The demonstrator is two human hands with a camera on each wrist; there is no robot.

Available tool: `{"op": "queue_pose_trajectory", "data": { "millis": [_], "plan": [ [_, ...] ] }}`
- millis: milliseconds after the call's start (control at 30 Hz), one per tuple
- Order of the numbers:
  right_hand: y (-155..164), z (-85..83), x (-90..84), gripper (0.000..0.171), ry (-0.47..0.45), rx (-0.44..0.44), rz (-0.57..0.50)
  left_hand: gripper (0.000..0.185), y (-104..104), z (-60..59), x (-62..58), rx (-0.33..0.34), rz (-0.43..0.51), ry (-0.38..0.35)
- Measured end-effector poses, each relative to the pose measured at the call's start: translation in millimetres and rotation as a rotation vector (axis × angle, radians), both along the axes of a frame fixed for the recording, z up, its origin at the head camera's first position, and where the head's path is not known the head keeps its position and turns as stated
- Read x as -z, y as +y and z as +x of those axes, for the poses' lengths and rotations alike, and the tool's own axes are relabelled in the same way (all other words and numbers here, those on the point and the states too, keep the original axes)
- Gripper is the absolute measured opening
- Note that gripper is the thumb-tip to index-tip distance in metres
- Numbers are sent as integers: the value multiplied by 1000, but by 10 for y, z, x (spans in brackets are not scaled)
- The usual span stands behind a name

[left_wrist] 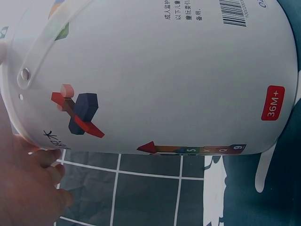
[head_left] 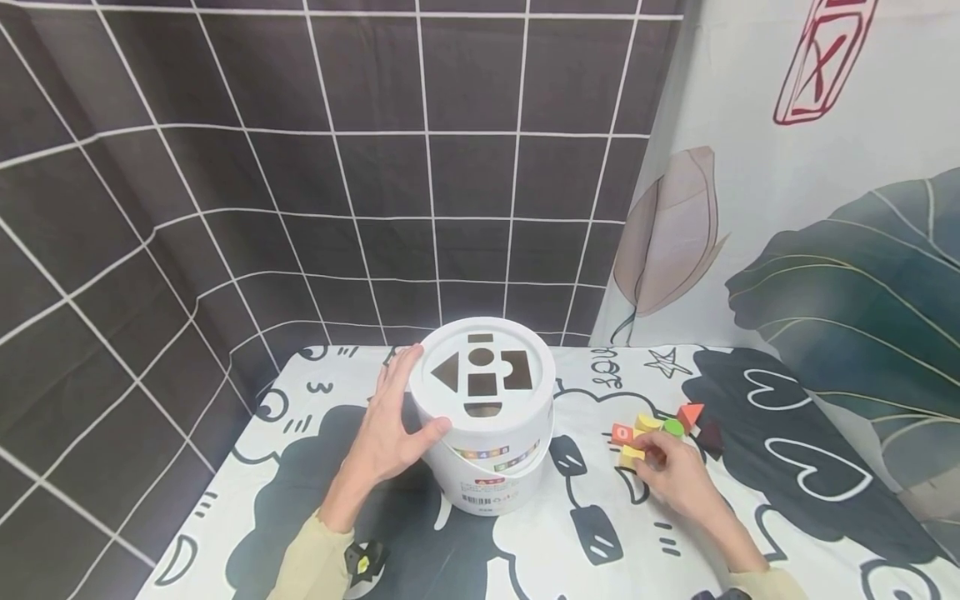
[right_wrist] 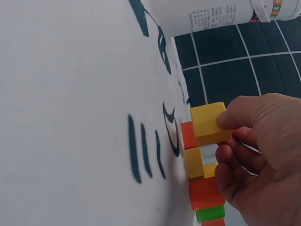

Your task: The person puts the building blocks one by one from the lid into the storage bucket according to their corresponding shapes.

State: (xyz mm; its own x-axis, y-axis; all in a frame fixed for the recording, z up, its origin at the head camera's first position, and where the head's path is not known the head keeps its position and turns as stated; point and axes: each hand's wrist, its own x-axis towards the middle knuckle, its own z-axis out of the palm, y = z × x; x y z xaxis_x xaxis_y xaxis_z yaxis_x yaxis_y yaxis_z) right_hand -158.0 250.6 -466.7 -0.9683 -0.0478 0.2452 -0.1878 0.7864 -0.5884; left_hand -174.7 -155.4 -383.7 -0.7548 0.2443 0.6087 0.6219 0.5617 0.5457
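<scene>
A white bucket (head_left: 510,490) stands on the patterned cloth, its lid (head_left: 525,408) cut with holes of several shapes. My left hand (head_left: 386,429) rests against the lid's left side, thumb at the front rim and fingers stretched along the edge. To the right of the bucket, my right hand (head_left: 678,475) pinches a yellow block (right_wrist: 209,121) between thumb and fingers. Close by it lie an orange-red block (head_left: 622,433), another yellow block (head_left: 646,422), a round green block (head_left: 672,427) and a red triangular block (head_left: 690,415).
A dark block (head_left: 709,439) lies at the right of the group. The bucket's clear handle (left_wrist: 42,42) hangs down its side. Behind the cloth-covered table (head_left: 585,575) hangs a dark gridded curtain (head_left: 367,167), with a leaf-printed one (head_left: 735,100) at the right.
</scene>
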Motion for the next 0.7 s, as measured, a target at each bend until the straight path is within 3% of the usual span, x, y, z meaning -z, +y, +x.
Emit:
{"op": "queue_pose_trajectory", "data": {
  "millis": [700],
  "plan": [
    [-8, -83, -165, 28, 169, -55, -18, 97, 4, 5, 0, 4, 9, -7]
  ]
}}
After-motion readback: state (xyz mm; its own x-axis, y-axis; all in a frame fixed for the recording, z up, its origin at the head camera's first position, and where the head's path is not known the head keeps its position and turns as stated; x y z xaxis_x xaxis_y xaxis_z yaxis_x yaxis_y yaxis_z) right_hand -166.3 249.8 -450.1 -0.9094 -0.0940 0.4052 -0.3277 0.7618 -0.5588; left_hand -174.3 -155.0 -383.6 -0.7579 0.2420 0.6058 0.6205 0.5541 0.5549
